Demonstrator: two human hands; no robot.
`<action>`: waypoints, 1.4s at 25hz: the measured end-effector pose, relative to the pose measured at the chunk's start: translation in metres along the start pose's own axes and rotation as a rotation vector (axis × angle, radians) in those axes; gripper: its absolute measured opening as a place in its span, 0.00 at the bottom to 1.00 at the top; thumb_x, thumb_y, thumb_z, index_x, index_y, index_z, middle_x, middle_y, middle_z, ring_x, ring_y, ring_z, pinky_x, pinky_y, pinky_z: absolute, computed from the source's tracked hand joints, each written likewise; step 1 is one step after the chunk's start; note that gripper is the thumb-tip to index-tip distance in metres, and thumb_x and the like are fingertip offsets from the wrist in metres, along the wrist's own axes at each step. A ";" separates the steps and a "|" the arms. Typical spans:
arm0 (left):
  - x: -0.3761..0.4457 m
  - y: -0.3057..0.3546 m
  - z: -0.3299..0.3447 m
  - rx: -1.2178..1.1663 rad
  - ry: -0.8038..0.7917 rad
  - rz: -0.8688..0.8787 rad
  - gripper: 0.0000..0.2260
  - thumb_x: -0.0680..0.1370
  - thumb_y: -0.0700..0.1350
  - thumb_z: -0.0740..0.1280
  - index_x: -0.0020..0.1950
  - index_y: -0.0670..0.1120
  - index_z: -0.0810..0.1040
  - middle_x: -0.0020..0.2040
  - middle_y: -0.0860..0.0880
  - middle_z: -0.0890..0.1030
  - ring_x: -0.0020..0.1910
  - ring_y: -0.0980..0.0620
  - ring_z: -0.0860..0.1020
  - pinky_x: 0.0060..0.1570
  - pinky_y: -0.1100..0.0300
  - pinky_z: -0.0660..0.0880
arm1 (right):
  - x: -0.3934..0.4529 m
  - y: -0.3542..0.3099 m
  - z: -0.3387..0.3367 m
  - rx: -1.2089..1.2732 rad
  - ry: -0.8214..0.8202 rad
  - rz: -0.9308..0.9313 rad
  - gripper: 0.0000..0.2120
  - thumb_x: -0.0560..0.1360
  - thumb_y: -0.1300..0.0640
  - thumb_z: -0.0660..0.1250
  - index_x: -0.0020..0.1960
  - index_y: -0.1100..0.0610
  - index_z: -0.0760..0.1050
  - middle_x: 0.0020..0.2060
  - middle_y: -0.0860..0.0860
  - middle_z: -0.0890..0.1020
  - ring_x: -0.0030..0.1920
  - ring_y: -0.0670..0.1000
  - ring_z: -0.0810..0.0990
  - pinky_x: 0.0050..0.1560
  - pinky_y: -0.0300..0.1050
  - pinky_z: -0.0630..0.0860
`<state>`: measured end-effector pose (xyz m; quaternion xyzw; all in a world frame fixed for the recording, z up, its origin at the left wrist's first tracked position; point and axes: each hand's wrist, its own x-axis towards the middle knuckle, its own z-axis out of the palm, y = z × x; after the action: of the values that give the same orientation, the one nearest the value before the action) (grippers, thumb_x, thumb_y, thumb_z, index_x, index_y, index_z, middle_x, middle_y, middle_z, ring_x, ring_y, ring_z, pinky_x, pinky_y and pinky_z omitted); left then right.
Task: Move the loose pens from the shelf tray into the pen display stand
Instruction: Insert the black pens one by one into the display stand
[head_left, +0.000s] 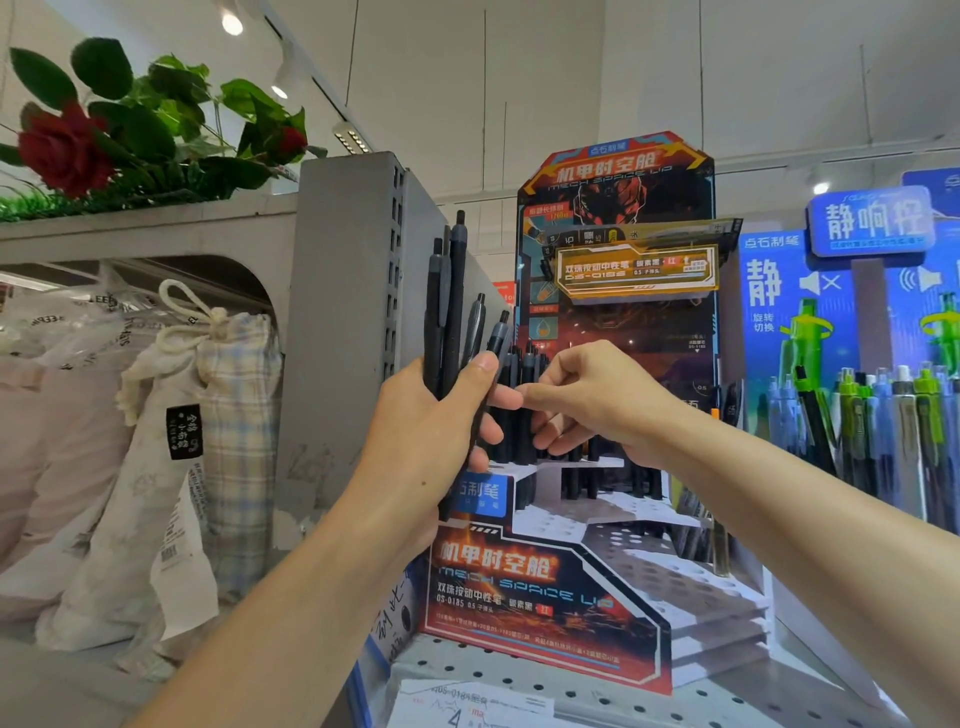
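Bundle of dark pens (448, 306) held upright, tips down, left of stand. Tiered cardboard pen stand (587, 519) on shelf; black pens (524, 410) seated in top tier.

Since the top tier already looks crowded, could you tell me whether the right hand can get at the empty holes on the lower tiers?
Probably yes: the right hand hovers above the lower tiers, which look open and unobstructed.
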<state>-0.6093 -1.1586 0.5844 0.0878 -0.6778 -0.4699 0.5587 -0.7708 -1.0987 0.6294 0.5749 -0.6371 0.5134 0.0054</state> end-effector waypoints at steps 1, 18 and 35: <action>0.000 0.000 0.000 -0.006 0.007 -0.005 0.15 0.81 0.55 0.65 0.55 0.44 0.81 0.30 0.54 0.82 0.23 0.58 0.73 0.26 0.66 0.73 | 0.000 0.000 0.000 -0.010 -0.005 0.003 0.10 0.76 0.56 0.75 0.43 0.61 0.78 0.30 0.55 0.85 0.33 0.55 0.87 0.34 0.47 0.84; 0.003 -0.001 0.005 0.000 0.060 -0.007 0.11 0.80 0.54 0.67 0.52 0.48 0.79 0.31 0.50 0.81 0.22 0.57 0.71 0.24 0.65 0.71 | -0.018 -0.029 -0.016 0.125 -0.080 -0.153 0.07 0.80 0.54 0.70 0.49 0.58 0.81 0.35 0.51 0.83 0.33 0.47 0.80 0.34 0.40 0.79; 0.000 0.005 -0.010 0.024 0.135 0.064 0.09 0.81 0.51 0.67 0.51 0.45 0.81 0.31 0.54 0.82 0.30 0.54 0.82 0.28 0.61 0.79 | -0.006 -0.042 -0.024 0.430 0.133 -0.119 0.08 0.82 0.58 0.66 0.51 0.63 0.79 0.39 0.59 0.85 0.37 0.55 0.85 0.40 0.49 0.86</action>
<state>-0.5988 -1.1610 0.5874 0.1043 -0.6468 -0.4365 0.6166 -0.7516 -1.0701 0.6647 0.5643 -0.4762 0.6729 -0.0451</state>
